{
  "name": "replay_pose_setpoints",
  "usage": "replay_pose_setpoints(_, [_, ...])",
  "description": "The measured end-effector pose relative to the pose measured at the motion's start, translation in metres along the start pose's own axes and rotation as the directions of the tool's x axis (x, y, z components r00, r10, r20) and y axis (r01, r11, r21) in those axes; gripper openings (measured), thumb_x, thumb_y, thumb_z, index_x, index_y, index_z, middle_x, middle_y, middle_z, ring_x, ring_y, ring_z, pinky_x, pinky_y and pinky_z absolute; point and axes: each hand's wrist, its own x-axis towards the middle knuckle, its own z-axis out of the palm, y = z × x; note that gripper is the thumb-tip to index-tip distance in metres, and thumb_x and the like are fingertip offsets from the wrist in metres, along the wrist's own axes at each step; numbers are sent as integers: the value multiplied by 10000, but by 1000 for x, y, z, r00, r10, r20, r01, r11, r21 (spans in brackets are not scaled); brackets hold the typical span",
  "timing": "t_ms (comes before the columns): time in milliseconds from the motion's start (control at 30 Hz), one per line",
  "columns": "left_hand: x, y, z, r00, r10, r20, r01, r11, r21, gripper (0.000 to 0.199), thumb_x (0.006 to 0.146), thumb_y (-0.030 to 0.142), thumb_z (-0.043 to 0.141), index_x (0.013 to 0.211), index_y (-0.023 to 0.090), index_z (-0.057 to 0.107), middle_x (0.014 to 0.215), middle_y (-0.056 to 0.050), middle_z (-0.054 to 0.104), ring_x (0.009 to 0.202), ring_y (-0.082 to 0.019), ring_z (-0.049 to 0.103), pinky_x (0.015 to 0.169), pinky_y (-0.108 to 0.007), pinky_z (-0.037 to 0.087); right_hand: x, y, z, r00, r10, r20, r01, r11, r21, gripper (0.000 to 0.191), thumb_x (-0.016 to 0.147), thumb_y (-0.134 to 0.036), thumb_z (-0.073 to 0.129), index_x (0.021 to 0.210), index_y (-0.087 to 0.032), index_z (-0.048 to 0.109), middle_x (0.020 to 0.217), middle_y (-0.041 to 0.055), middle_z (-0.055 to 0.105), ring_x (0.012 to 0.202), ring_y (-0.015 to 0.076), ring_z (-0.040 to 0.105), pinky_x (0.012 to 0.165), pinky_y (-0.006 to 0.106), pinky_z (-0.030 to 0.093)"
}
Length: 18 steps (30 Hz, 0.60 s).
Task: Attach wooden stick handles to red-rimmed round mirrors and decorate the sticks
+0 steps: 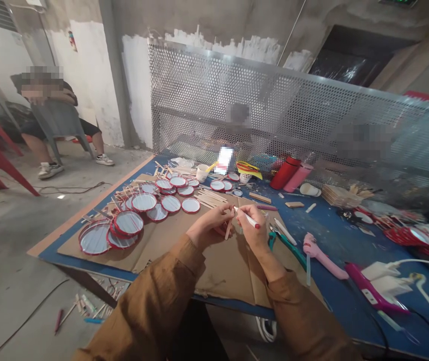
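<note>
My right hand [254, 233] is closed round a white marker pen [251, 219] with a red end, its tip pointing toward my left fingers. Pinched in my left hand [214, 223] is a flat wooden stick [228, 230], which slants down below the fingers. Something red shows under that palm, mostly hidden. Both hands are close together above a cardboard sheet [222, 276]. Left of them lie several round red-rimmed discs [128, 223] with pale faces, some stacked. A bundle of loose wooden sticks [211, 198] lies just beyond my left hand.
To the right are teal-handled pliers [293, 250], a pink glue gun [325, 256] and a purple power strip [372, 291] with white plugs. Red and pink bottles [285, 171] stand before a perforated metal screen [207, 90]. A person [49, 100] sits on a chair at left.
</note>
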Motion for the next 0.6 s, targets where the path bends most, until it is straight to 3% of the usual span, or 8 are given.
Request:
replay_pose_setpoints(100, [-1,1,2,1000,-14,-23,13,1000,-25,351,773,398,723,959,215,489,592,79,434,445,-52,464,464,-154,354,5,-2,-7,983,14,-183,-1,997,71,243,806,-451,591,798,-211,557,619,-23,595,524,131,548,534,255,458])
replay_pose_setpoints(233, [-2,1,4,999,5,-32,-6,999,-50,305,749,245,718,926,211,472,626,78,436,463,-39,463,479,-148,363,19,-3,-28,870,20,-493,47,991,124,274,823,-452,574,913,-193,572,682,-16,587,562,129,551,554,254,455])
replay_pose_setpoints(333, [0,-2,5,999,28,-34,-29,999,-36,257,758,225,689,865,193,458,612,68,452,465,-43,466,477,-153,374,27,3,-48,818,-19,-575,65,996,60,296,825,-435,565,982,-184,578,782,13,620,624,141,568,608,274,469])
replay_pose_setpoints(400, [0,-3,6,997,23,-68,-22,1000,8,243,780,257,673,829,190,445,592,57,472,464,-56,485,466,-158,379,27,10,-60,854,-87,-512,58,996,-72,294,822,-405,557,1014,-186,598,900,47,659,718,166,596,671,296,479])
replay_pose_setpoints(467, [0,-4,7,993,25,-119,-20,999,42,247,806,313,659,832,195,444,578,49,493,465,-71,511,457,-161,384,22,17,-71,934,-151,-325,62,961,-268,264,823,-350,547,1022,-198,630,976,63,686,811,197,612,732,319,476])
replay_pose_setpoints(533, [-2,-4,8,985,37,-171,-29,998,50,269,821,376,654,874,207,451,572,53,511,464,-80,532,454,-160,390,14,22,-78,985,-153,-76,98,870,-484,241,813,-262,549,1022,-214,659,986,64,709,860,224,614,763,332,461])
replay_pose_setpoints(600, [-5,-3,8,977,46,-210,-38,998,43,306,822,430,656,926,223,457,571,61,524,461,-81,542,453,-157,393,6,23,-83,989,-83,126,146,728,-670,281,789,-154,550,1027,-230,678,987,64,724,890,241,612,759,328,437])
